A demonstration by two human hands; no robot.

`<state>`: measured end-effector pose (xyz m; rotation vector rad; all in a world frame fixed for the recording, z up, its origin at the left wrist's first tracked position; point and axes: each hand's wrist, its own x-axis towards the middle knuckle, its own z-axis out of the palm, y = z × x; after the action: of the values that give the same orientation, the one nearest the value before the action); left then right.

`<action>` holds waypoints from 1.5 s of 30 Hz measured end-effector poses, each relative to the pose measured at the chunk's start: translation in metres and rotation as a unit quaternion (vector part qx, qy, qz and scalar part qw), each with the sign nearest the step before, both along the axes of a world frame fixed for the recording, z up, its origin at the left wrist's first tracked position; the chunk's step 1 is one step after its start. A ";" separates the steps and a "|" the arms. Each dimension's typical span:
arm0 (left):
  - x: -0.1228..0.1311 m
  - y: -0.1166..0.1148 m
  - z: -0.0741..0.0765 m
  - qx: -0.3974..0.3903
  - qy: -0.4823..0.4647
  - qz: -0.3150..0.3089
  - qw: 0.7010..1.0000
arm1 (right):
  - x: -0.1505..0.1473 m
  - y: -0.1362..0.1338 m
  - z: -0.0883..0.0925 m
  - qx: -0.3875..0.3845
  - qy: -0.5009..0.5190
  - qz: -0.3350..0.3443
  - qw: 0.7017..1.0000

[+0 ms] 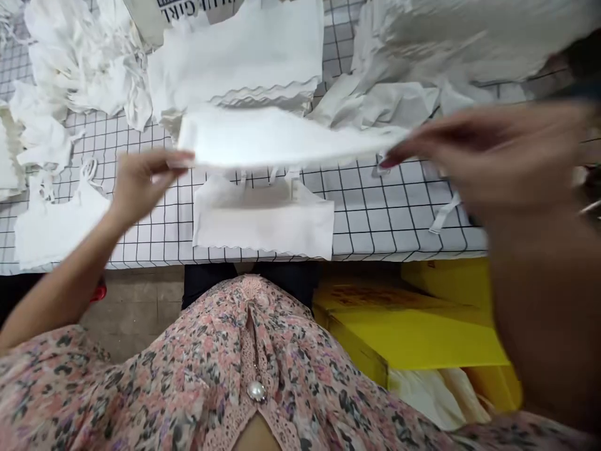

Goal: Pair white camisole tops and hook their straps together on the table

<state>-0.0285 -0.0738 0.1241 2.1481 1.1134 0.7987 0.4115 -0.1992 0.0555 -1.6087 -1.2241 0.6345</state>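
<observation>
- I hold a white top (pixel 286 141) stretched out flat in the air between my two hands, above the checked table cover (pixel 375 207) and well clear of it.
- My left hand (pixel 141 181) is closed on the top's left end, with thumb and fingers pinched over the edge of the cloth.
- My right hand (pixel 474 153) is blurred. Its fingertips seem to be pinched on the right end, since the cloth runs taut to them, but I can't make out the grip itself.
- The top looks light and soft: thin knit cloth with no stiffness of its own. I judge it would sag in the middle or fold on itself if either end came loose.
- It doesn't look fragile or slippery, so a light pinch should hold it. Pulled too hard it may stretch out of shape.
- I judge the two ends or side seams the best places to take hold, where the cloth is doubled. The thin straps would likely twist and tangle.
- Directly beneath it, a second top (pixel 263 222) lies folded flat near the table's front edge, its scalloped hem towards me.
- Behind lies a stack of similar tops (pixel 244 62), with a loose heap of white garments (pixel 84 69) to the left.
- A yellow box (pixel 413 332) sits below the table on my right.
</observation>
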 end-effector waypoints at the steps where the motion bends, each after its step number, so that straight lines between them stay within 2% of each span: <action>1: -0.003 -0.019 -0.028 -0.049 0.011 -0.011 0.999 | -0.015 -0.015 -0.004 0.010 -0.015 0.018 1.000; 3: -0.010 -0.043 -0.071 -0.083 0.033 -0.033 0.995 | -0.040 -0.040 -0.017 0.019 -0.042 0.055 0.997; 4: -0.014 -0.048 -0.084 -0.081 0.045 -0.036 0.995 | -0.049 -0.050 -0.024 0.018 -0.058 0.059 0.996; 6: -0.020 -0.051 -0.097 -0.058 0.062 -0.039 0.996 | -0.058 -0.064 -0.035 0.021 -0.099 0.057 0.993; 10: -0.030 -0.053 -0.091 0.021 0.051 -0.058 0.997 | -0.056 -0.082 -0.039 0.120 -0.224 0.050 0.966; 13: -0.036 -0.062 -0.089 0.056 0.036 -0.080 0.995 | -0.055 -0.096 -0.044 0.186 -0.285 0.074 0.938; 16: -0.040 -0.072 -0.096 0.063 0.035 -0.095 0.993 | -0.059 -0.108 -0.057 0.183 -0.293 0.101 0.933; 22: -0.049 -0.086 -0.108 0.077 0.044 -0.100 0.991 | -0.067 -0.125 -0.079 0.143 -0.303 0.106 0.936; 24: -0.054 -0.086 -0.104 0.070 0.052 -0.091 0.992 | -0.066 -0.129 -0.079 0.119 -0.305 0.108 0.939; 27: -0.056 -0.085 -0.091 0.039 0.102 -0.099 0.989 | -0.068 -0.133 -0.074 0.087 -0.315 0.107 0.939; 30: -0.041 -0.086 -0.084 0.031 0.134 -0.105 0.985 | -0.086 -0.125 -0.066 0.068 -0.348 0.100 0.930; 32: -0.021 -0.091 -0.094 0.052 0.136 -0.110 0.983 | -0.106 -0.115 -0.066 0.045 -0.381 0.121 0.916; 34: -0.001 -0.099 -0.115 0.065 0.175 -0.124 0.974 | -0.120 -0.107 -0.071 0.009 -0.415 0.155 0.897; 37: 0.014 -0.107 -0.146 0.066 0.204 -0.105 0.971 | -0.116 -0.105 -0.085 -0.053 -0.444 0.159 0.880; 38: 0.013 -0.106 -0.151 0.069 0.198 -0.106 0.972 | -0.109 -0.106 -0.089 -0.067 -0.447 0.149 0.879; 40: 0.007 -0.095 -0.150 0.078 0.156 -0.107 0.979 | -0.090 -0.108 -0.092 -0.066 -0.449 0.134 0.881; 43: -0.004 -0.052 -0.130 0.087 0.084 -0.039 0.992 | -0.073 -0.096 -0.085 -0.008 -0.448 0.115 0.887; 45: -0.003 -0.015 -0.114 0.065 0.096 0.023 0.993 | -0.078 -0.076 -0.075 0.051 -0.437 0.109 0.892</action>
<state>-0.0319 -0.0893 0.0103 2.3558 1.2427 0.7140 0.3335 -0.2748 -0.0200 -1.7257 -2.0671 -0.0796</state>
